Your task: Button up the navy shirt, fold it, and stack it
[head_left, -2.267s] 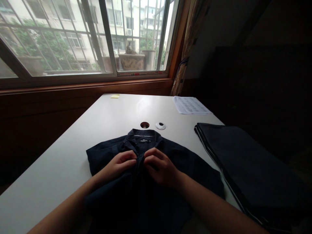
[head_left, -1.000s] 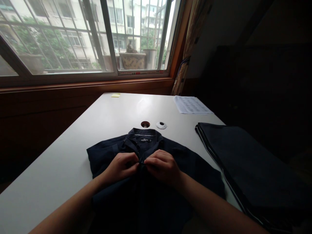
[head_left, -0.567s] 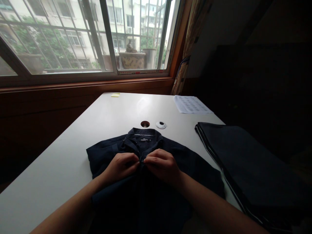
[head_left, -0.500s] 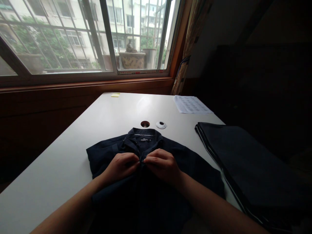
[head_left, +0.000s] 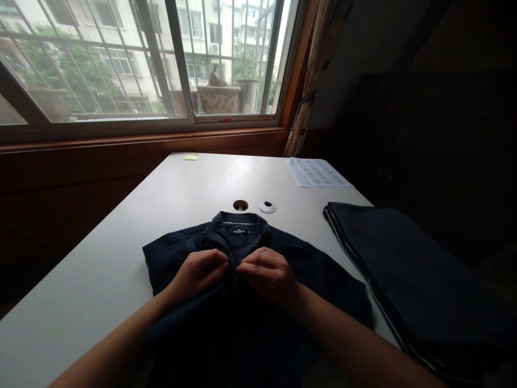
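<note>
A dark navy collared shirt (head_left: 319, 269) lies spread out with its collar (head_left: 238, 218) away from me and a label (head_left: 241, 231) showing inside the neck. My left hand (head_left: 202, 272) pinches the left edge of the front opening just below the collar. Opposite it, my right hand (head_left: 269, 272) pinches the right edge, thumb and fingertips together. A narrow gap separates the two sets of fingertips. Whatever small fastener may sit between them is too dark to make out. Much of the lower front is lost in shadow.
The shirt rests on a white table (head_left: 100, 258). To the right lies a folded dark cloth item (head_left: 404, 269). Papers (head_left: 319, 172), a yellow note (head_left: 191, 157), a cable hole (head_left: 240, 205) and its white cover (head_left: 266, 207) are farther back, before a barred window (head_left: 121, 64).
My left hand has shifted slightly left and up, widening the gap between my fingertips. The right hand is almost where it was, still pinching the fabric.
</note>
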A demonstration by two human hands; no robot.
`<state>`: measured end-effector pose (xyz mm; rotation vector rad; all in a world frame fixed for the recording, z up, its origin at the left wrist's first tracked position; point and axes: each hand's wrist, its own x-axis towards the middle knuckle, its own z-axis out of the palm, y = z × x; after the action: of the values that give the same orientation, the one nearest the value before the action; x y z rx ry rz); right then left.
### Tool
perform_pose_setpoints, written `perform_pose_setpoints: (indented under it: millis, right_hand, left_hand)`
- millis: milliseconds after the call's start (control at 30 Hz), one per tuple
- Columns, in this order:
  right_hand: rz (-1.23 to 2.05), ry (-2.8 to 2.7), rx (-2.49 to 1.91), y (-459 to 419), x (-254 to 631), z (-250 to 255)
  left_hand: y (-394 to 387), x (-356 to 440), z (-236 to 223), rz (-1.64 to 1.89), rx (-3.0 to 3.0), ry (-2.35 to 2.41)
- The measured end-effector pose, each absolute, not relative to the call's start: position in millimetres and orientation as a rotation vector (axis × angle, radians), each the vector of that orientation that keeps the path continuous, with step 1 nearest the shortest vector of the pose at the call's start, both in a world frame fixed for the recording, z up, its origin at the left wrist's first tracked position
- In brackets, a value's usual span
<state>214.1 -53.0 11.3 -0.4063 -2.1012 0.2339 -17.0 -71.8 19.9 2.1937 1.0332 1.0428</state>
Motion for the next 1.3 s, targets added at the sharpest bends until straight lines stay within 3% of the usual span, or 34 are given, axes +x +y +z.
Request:
perform_pose_setpoints:
  millis: [767, 1300]
  right_hand:
    - [0.347, -2.132, -0.493, -47.9, 212.1, 4.6]
    - [0.157, -2.13, -0.453, -48.0, 211.1, 6.5]
  left_hand:
    - [-71.8, -21.3, 18.5, 1.04, 2.043, 1.003]
    - [-72.8, -18.4, 19.1, 0.981, 2.092, 0.982]
